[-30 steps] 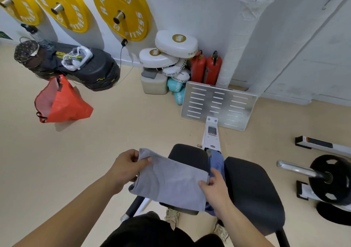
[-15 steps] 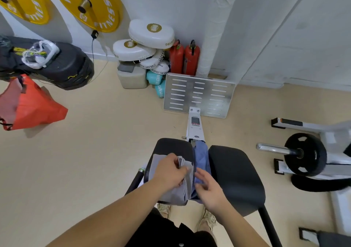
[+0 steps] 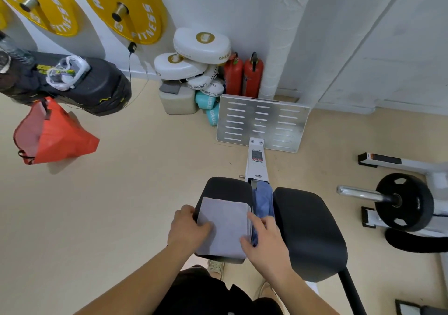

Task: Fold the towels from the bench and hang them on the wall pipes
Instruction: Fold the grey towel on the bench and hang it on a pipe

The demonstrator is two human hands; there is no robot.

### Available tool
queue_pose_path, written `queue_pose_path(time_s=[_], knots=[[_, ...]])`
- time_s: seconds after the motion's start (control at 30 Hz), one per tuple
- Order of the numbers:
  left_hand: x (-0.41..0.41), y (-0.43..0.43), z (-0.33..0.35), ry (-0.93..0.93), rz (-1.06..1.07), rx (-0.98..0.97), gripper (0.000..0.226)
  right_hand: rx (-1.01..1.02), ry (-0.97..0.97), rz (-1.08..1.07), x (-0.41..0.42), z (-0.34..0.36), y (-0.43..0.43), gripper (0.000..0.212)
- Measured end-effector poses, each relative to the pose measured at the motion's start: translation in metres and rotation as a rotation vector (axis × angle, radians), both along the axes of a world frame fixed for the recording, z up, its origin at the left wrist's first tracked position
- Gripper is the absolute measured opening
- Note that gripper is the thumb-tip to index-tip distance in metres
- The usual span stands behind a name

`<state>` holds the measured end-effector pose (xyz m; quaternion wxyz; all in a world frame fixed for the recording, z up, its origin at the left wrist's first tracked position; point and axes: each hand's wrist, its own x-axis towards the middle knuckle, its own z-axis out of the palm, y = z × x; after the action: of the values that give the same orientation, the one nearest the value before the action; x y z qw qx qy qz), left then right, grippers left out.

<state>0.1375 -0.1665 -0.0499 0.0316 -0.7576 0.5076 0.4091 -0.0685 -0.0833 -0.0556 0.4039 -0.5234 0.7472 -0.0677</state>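
Note:
A grey towel (image 3: 226, 227), folded into a neat rectangle, lies flat on the left black pad (image 3: 228, 188) of the bench. My left hand (image 3: 188, 228) presses on the towel's left edge, fingers spread over it. My right hand (image 3: 263, 239) holds the stacked folds along its right edge. A blue towel (image 3: 263, 199) is bunched in the gap between the left pad and the right black pad (image 3: 310, 230). A white wrapped pipe (image 3: 282, 48) runs up the wall behind the bench.
A slotted metal footplate (image 3: 263, 122) stands at the bench's far end. White pads, two red extinguishers (image 3: 243, 76) and teal rolls crowd the wall. A black bag with an orange cloth (image 3: 52, 134) hangs at left. A barbell with a black plate (image 3: 403, 202) lies at right.
The grey towel was held open in both hands, then folded over. It now lies folded flat on the left pad with both hands on its edges.

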Motion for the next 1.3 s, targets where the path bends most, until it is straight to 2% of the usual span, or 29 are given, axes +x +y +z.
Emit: queue_pose_path(time_s=[0.1, 0.23, 0.37, 0.43, 0.5, 0.57, 0.7, 0.77, 0.83, 0.93, 1.0, 1.1, 1.2, 1.3], knots=[[0.005, 0.003, -0.005, 0.05, 0.04, 0.04, 0.048, -0.008, 0.057, 0.182, 0.01, -0.001, -0.006, 0.062], [0.003, -0.005, -0.007, 0.002, -0.103, 0.074, 0.034, 0.058, 0.107, 0.219, 0.02, -0.009, -0.012, 0.071], [0.003, -0.009, -0.002, 0.096, -0.087, 0.089, 0.028, 0.046, 0.268, 0.261, 0.038, -0.012, -0.018, 0.073], [0.006, -0.011, 0.002, 0.117, -0.106, 0.052, 0.028, 0.037, 0.277, 0.249, 0.051, -0.012, -0.02, 0.074], [0.008, -0.014, 0.01, 0.108, -0.149, -0.005, 0.029, 0.056, 0.175, 0.202, 0.062, -0.015, -0.021, 0.071], [0.005, -0.016, 0.015, 0.111, -0.179, -0.062, 0.035, 0.061, -0.009, 0.108, 0.064, -0.015, -0.021, 0.065], [-0.02, -0.011, 0.016, 0.09, -0.335, -0.162, 0.048, 0.012, -0.317, -0.199, 0.043, -0.006, -0.012, 0.049], [-0.037, -0.002, 0.012, 0.114, -0.414, -0.171, 0.044, 0.043, -0.398, -0.287, 0.031, -0.002, -0.006, 0.051], [-0.048, 0.007, 0.007, 0.167, -0.456, -0.154, 0.037, 0.098, -0.449, -0.32, 0.021, -0.001, -0.003, 0.057], [-0.049, 0.011, -0.002, 0.147, -0.409, -0.148, 0.043, 0.174, -0.495, -0.322, 0.013, -0.003, -0.002, 0.064], [-0.044, 0.01, -0.007, 0.075, -0.297, -0.148, 0.044, 0.207, -0.542, -0.306, 0.009, -0.003, -0.001, 0.068], [-0.038, 0.008, -0.016, -0.001, -0.115, -0.068, 0.061, 0.287, -0.596, -0.253, 0.003, 0.0, 0.003, 0.064], [-0.045, 0.008, -0.024, -0.017, -0.179, -0.015, 0.057, 0.325, -0.572, -0.221, -0.002, 0.006, 0.012, 0.061], [-0.049, 0.005, -0.028, 0.036, -0.246, -0.022, 0.053, 0.277, -0.497, -0.288, -0.005, 0.017, 0.025, 0.057]])
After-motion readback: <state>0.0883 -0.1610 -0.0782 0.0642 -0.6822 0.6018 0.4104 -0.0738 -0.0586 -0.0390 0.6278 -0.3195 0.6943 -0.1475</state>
